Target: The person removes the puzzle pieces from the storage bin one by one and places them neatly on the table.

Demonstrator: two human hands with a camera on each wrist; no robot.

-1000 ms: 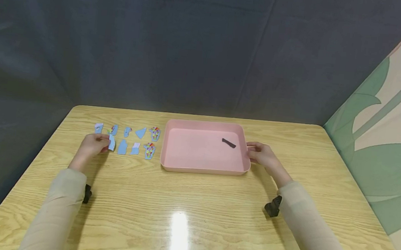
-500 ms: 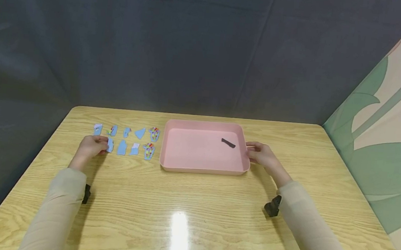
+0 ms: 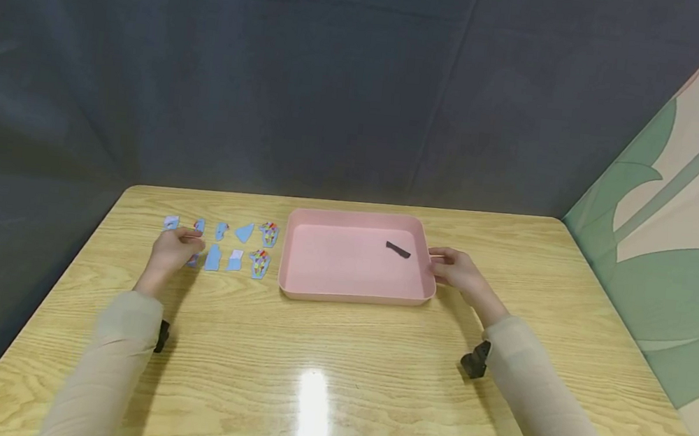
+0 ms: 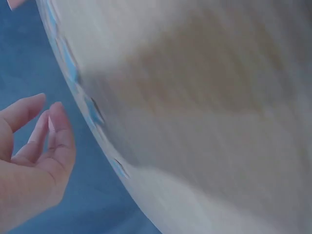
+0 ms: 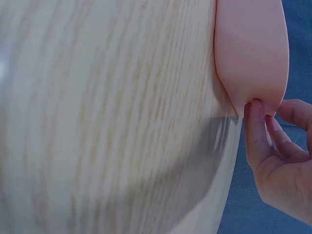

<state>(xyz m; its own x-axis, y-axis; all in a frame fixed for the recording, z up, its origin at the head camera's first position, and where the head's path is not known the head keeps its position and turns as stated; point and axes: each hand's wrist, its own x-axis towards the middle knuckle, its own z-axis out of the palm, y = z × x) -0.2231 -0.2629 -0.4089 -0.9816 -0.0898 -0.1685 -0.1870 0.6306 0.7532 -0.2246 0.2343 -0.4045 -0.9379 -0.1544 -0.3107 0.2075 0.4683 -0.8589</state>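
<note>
Flat light-blue cut-out pieces lie in two rows on the table, left of a pink tray (image 3: pixel 348 296). My left hand (image 3: pixel 174 249) is over the left end of the rows, partly covering a blue piece (image 3: pixel 192 262) in the near row. In the left wrist view its fingers are loosely bent with nothing between them. At the tray's right end, my right hand (image 3: pixel 458 269) touches the outer wall with extended fingertips. The right wrist view shows its fingers (image 5: pixel 258 126) against the tray's end wall. A small dark brown strip (image 3: pixel 398 250) lies inside the tray.
Pieces with multicoloured patches (image 3: pixel 259 263) end the rows close to the tray's left wall. The wooden table (image 3: pixel 373 361) has its far edge against a dark curtain (image 3: pixel 335 104). On the right stands a flower-patterned panel (image 3: pixel 685 278).
My left hand held a tilted blue piece, lowered it to the near row and let it go. The hand has since shifted right and away from me. The right hand stays at the tray.
</note>
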